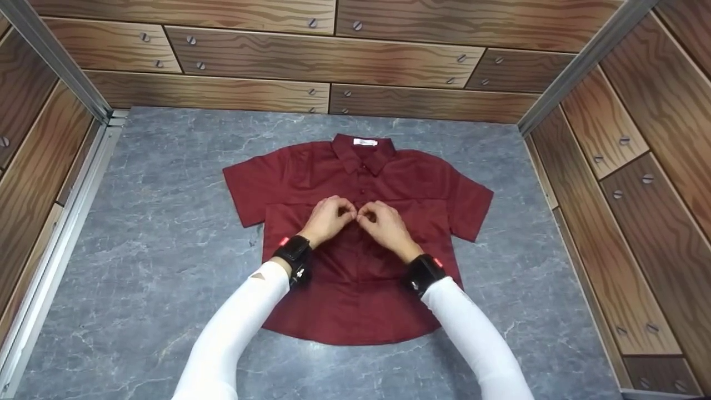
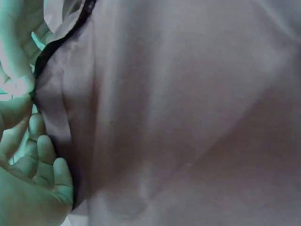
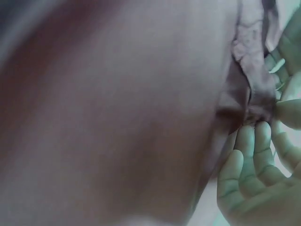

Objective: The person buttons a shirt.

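A dark red short-sleeved button-up shirt lies spread front side up, its collar toward the back wall. Over the middle of its front placket, my left hand and right hand meet, fingertips almost touching. Each pinches the cloth between thumb and forefinger, just below a visible button. In the left wrist view, fingers hold the placket's edge beside the wide shirt cloth. The right wrist view shows a raised fold of placket at the fingertips. Whatever lies between the pinching fingers is hidden.
Under the shirt is a grey marbled tabletop. Wood-patterned panels rise at the back and both sides, with a metal rail along the left edge. Black camera straps circle both wrists, over white sleeves.
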`<state>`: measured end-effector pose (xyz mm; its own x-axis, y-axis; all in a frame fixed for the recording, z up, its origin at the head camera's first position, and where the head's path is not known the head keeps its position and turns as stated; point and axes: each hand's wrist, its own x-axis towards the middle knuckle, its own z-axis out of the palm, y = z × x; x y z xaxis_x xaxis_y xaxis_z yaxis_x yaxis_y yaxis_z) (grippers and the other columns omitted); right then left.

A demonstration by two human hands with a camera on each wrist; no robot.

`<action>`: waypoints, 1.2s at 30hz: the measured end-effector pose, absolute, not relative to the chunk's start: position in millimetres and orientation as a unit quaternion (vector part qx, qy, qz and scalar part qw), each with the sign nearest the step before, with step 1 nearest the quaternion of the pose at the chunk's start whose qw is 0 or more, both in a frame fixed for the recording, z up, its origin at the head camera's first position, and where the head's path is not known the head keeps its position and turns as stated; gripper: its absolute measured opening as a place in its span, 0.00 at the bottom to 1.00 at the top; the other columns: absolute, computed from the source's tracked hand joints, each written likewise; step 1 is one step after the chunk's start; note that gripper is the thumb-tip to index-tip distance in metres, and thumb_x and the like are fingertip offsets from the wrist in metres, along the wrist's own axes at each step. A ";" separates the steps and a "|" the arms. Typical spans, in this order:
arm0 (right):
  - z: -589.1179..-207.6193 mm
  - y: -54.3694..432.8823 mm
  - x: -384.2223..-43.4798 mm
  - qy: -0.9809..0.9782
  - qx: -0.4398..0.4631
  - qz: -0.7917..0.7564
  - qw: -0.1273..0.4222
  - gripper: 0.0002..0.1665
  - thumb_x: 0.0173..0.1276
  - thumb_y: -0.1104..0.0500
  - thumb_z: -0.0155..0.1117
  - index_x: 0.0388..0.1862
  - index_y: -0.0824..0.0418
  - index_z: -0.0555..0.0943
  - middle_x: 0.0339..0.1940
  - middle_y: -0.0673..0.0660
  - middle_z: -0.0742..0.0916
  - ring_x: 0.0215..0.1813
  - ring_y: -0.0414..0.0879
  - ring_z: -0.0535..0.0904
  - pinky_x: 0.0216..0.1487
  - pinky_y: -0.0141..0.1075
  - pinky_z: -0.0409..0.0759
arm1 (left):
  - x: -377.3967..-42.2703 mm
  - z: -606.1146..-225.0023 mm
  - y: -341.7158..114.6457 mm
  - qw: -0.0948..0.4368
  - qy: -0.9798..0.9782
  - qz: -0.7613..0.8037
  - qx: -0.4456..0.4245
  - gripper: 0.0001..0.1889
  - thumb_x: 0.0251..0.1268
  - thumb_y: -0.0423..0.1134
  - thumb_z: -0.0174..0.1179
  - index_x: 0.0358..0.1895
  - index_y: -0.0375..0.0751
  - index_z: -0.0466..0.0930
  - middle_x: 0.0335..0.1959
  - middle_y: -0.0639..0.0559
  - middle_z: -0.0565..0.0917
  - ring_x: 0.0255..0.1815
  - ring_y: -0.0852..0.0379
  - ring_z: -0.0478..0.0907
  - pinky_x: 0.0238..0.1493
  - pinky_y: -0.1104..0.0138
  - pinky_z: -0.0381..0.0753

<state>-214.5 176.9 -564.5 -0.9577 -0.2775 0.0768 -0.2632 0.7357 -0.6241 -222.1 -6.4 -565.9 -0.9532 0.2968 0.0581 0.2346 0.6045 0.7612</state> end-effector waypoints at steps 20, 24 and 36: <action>-563.8 179.3 -214.6 0.921 -0.110 -0.370 0.057 0.06 0.59 0.57 0.63 0.36 0.53 0.80 0.32 0.49 0.84 0.34 0.41 0.78 0.37 0.35 0.74 | -219.6 -585.1 -10.4 0.012 0.883 0.442 0.157 0.08 0.62 0.44 0.65 0.42 0.50 0.89 0.40 0.52 0.82 0.48 0.51 0.76 0.57 0.52 0.67; -562.1 178.1 -214.9 0.946 -0.091 -0.309 0.026 0.09 0.60 0.54 0.65 0.39 0.52 0.79 0.31 0.48 0.84 0.33 0.43 0.79 0.36 0.38 0.75 | -219.1 -587.3 -8.8 0.019 0.886 0.439 0.149 0.09 0.63 0.45 0.63 0.42 0.52 0.89 0.41 0.53 0.82 0.48 0.52 0.75 0.55 0.52 0.65; -564.1 183.9 -217.2 0.929 -0.058 -0.359 0.062 0.08 0.65 0.54 0.61 0.37 0.54 0.85 0.36 0.50 0.88 0.35 0.44 0.81 0.38 0.36 0.76 | -216.0 -589.1 -1.7 0.007 0.907 0.395 0.148 0.08 0.64 0.47 0.62 0.42 0.53 0.88 0.40 0.52 0.77 0.45 0.51 0.71 0.49 0.53 0.64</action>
<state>-217.2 183.9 -564.1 -0.9857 -0.1515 -0.0740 -0.0624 0.7354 -0.6748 -216.0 -1.7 -589.1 -0.9562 0.2739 0.1036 0.2625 0.6449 0.7178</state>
